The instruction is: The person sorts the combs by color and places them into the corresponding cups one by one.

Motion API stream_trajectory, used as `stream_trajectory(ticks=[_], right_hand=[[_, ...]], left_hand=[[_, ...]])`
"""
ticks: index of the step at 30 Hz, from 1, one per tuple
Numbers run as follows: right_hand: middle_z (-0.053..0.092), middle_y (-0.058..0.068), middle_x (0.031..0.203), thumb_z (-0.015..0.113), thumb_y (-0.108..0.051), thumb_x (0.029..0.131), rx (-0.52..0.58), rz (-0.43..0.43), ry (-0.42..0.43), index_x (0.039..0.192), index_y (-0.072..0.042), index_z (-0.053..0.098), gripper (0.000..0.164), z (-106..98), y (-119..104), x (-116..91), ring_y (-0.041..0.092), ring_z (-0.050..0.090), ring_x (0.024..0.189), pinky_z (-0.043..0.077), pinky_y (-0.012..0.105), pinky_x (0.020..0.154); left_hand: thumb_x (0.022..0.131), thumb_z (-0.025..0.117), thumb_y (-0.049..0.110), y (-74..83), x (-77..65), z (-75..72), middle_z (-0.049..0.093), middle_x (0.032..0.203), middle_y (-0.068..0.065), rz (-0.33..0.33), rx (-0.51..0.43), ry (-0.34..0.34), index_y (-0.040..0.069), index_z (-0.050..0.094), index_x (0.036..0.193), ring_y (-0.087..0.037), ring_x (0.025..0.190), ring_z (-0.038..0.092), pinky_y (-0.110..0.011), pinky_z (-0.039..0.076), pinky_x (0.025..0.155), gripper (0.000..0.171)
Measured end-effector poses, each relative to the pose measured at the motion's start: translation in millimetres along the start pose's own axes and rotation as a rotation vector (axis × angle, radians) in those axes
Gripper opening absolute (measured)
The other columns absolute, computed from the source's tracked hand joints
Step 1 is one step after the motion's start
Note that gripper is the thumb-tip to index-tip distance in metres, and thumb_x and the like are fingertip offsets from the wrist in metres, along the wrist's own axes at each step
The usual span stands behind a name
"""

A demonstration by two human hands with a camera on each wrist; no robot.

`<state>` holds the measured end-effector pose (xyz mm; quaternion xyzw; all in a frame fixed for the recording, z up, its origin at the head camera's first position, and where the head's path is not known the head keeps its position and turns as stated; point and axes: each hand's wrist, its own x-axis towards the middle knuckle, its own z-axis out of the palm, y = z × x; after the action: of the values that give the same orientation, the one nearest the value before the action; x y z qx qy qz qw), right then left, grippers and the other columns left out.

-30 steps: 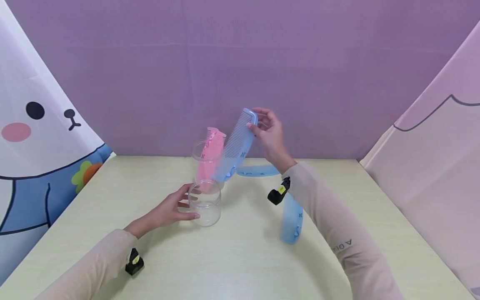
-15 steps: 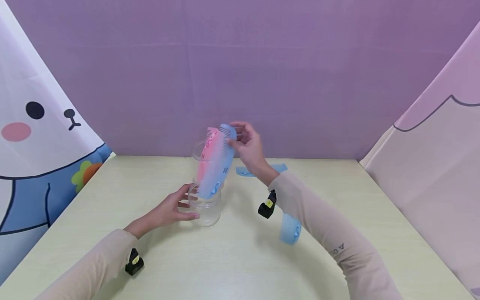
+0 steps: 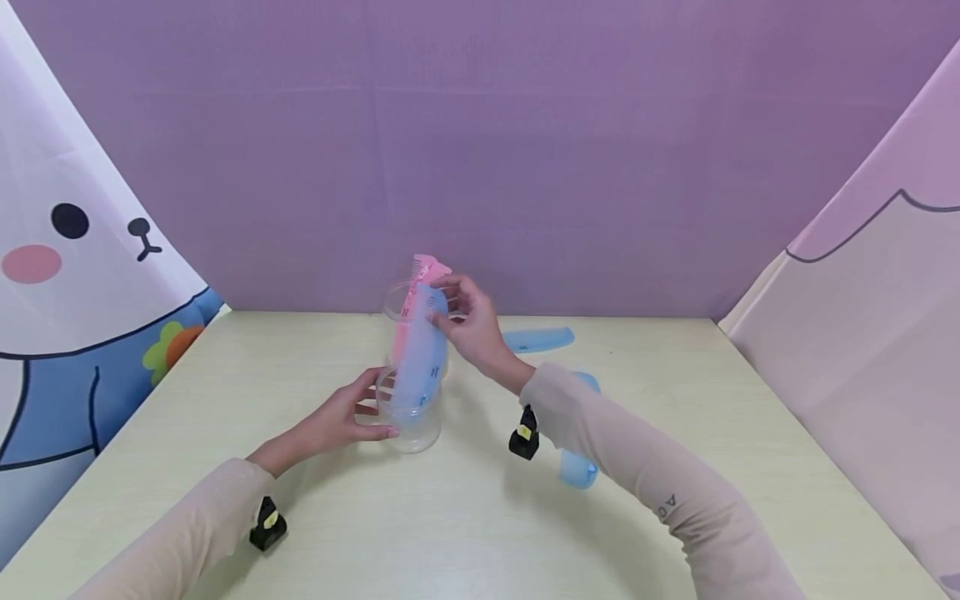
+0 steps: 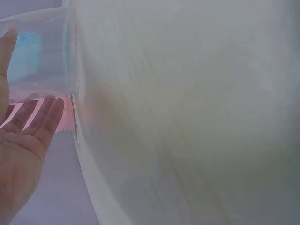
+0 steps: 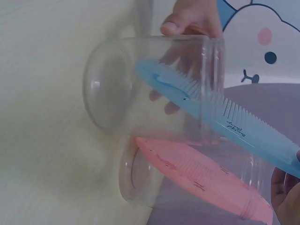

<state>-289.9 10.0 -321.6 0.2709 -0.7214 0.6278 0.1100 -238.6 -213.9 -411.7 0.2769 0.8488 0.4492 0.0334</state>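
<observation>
In the head view, the table (image 3: 465, 517) is evenly lit. A soft-edged shadow is cast on it beneath the right sleeve (image 3: 645, 458), and a pale sheen is reflected toward the lower frame edge. In the left wrist view, contrast is reduced by haze, the blue comb (image 4: 26, 54) is blurred. In the right wrist view, a small highlight is reflected from the clear jar (image 5: 140, 103).

Near the far edge of the desk (image 3: 420, 533) stands a rear jar (image 5: 140, 185), a first comb (image 5: 199, 178) inside; before it, a front jar (image 3: 415, 434) (a second comb (image 3: 418, 358) slants inside). Rightward lies a third comb (image 3: 542, 339), with a fourth comb (image 3: 578, 471) before it.
</observation>
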Motion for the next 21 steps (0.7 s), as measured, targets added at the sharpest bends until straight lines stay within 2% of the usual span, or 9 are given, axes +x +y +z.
stream_trajectory(ticks=[4,7,11,18,21], right_hand=[[0.057,0.017,0.104,0.063,0.005,0.081,-0.016,0.021,-0.023,0.113,-0.004,0.052,0.035,5.6,1.9,-5.6,0.024,0.059,0.085,0.055,0.025,0.07],[0.057,0.02,0.104,0.062,0.007,0.081,-0.016,0.035,-0.031,0.113,0.0,0.051,0.035,7.8,-3.3,-10.2,0.029,0.059,0.086,0.054,0.023,0.069],[0.055,0.025,0.107,0.06,0.009,0.081,-0.022,0.051,-0.039,0.114,0.005,0.049,0.035,8.0,-17.1,-16.4,0.037,0.057,0.09,0.055,0.029,0.073],[0.055,0.02,0.11,0.06,0.006,0.083,-0.067,0.074,-0.072,0.116,0.002,0.049,0.035,8.0,-9.7,-16.6,0.031,0.057,0.092,0.055,0.03,0.078],[0.054,0.024,0.112,0.058,0.007,0.084,-0.057,0.102,-0.093,0.117,0.005,0.047,0.035,6.8,-15.4,-18.3,0.035,0.056,0.094,0.055,0.031,0.079]], left_hand=[[0.073,0.076,0.024,0.2,0.1,0.2,0.045,0.131,-0.016,-0.004,-0.001,0.002,0.01,0.029,0.137,-0.034,0.11,0.054,-0.034,0.054,0.084,0.081],[0.074,0.076,0.024,-0.1,0.3,0.3,0.046,0.131,-0.015,-0.002,-0.001,0.002,0.01,0.029,0.137,-0.034,0.11,0.054,-0.035,0.054,0.084,0.08],[0.074,0.076,0.025,-1.0,0.2,0.2,0.046,0.131,-0.015,0.005,-0.001,0.0,0.01,0.029,0.137,-0.034,0.109,0.054,-0.035,0.054,0.084,0.08],[0.074,0.076,0.024,-2.0,0.4,0.4,0.047,0.13,-0.015,0.025,-0.011,-0.001,0.012,0.03,0.137,-0.033,0.109,0.055,-0.034,0.054,0.084,0.078],[0.074,0.076,0.024,-2.0,0.6,0.4,0.046,0.131,-0.015,0.028,-0.016,-0.006,0.013,0.03,0.137,-0.033,0.11,0.054,-0.036,0.054,0.085,0.078]])
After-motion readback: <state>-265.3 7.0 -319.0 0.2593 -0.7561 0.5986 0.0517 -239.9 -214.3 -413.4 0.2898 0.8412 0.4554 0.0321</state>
